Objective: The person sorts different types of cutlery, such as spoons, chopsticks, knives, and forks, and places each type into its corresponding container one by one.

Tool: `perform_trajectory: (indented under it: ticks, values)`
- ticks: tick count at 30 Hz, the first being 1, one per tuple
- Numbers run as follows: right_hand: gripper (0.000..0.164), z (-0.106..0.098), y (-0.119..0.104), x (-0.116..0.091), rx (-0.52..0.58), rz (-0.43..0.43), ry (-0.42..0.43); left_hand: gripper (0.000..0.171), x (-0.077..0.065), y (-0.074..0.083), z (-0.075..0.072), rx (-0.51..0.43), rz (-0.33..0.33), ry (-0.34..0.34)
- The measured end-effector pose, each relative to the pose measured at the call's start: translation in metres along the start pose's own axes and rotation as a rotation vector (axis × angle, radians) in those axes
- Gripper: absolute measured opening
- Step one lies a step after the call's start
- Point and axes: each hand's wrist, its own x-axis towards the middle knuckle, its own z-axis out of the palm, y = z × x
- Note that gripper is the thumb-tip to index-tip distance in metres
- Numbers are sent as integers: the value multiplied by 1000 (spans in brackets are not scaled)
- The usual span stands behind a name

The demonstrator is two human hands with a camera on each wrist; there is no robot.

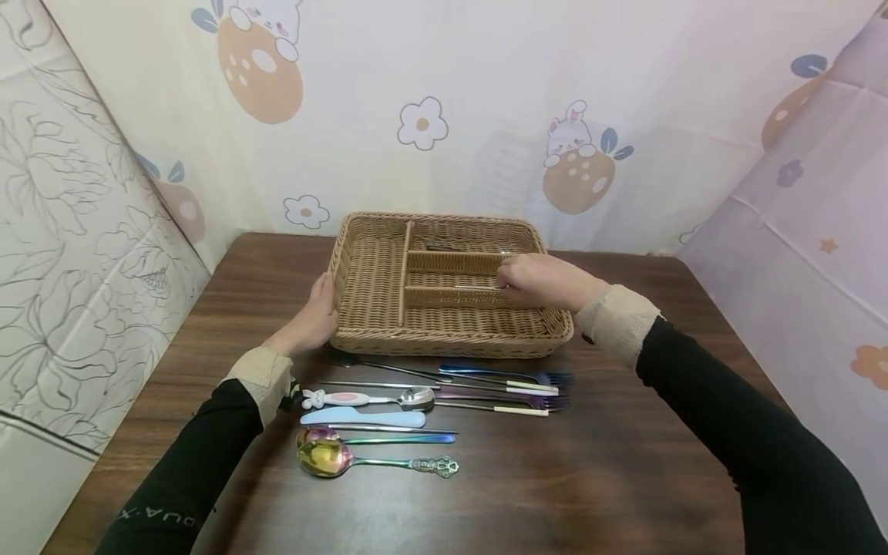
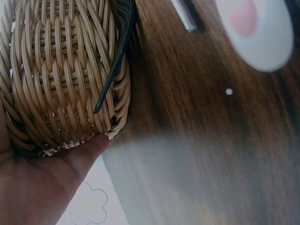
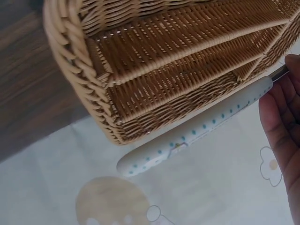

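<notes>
A wicker cutlery basket with divided compartments stands at the back of the table. My left hand rests against its left outer wall, the thumb touching the weave. Over the basket's right part, my right hand pinches a piece of cutlery by its thin metal shaft. Its thick white handle has blue dots and shows in the right wrist view beside the basket's rim. The end of the shaft beyond my fingers is hidden there, so I cannot tell its kind.
In front of the basket lie a dark spoon, several forks, a rabbit-handled spoon, a light-blue knife and a gold-coloured spoon. Some cutlery lies in the rear compartment. A patterned curtain hangs behind.
</notes>
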Motion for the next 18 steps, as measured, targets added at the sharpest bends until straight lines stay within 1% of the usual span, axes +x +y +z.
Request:
perform_trajectory:
  ticks: [4,8,10,15,18]
  values:
    - [33,-2,4,7,10,4,2,73,0,0,0,0,-1,6]
    - [33,-4,9,12,18,-1,13,74,0,1,0,-3,0,11]
    - [34,-4,12,16,25,1,6,74,1,0,0,-5,-4,9]
    - [34,-3,17,26,26,-19,1,75,1,-2,1,-11,-16,4]
    - [32,-3,19,34,21,-29,4,74,0,-3,2,-21,-12,5]
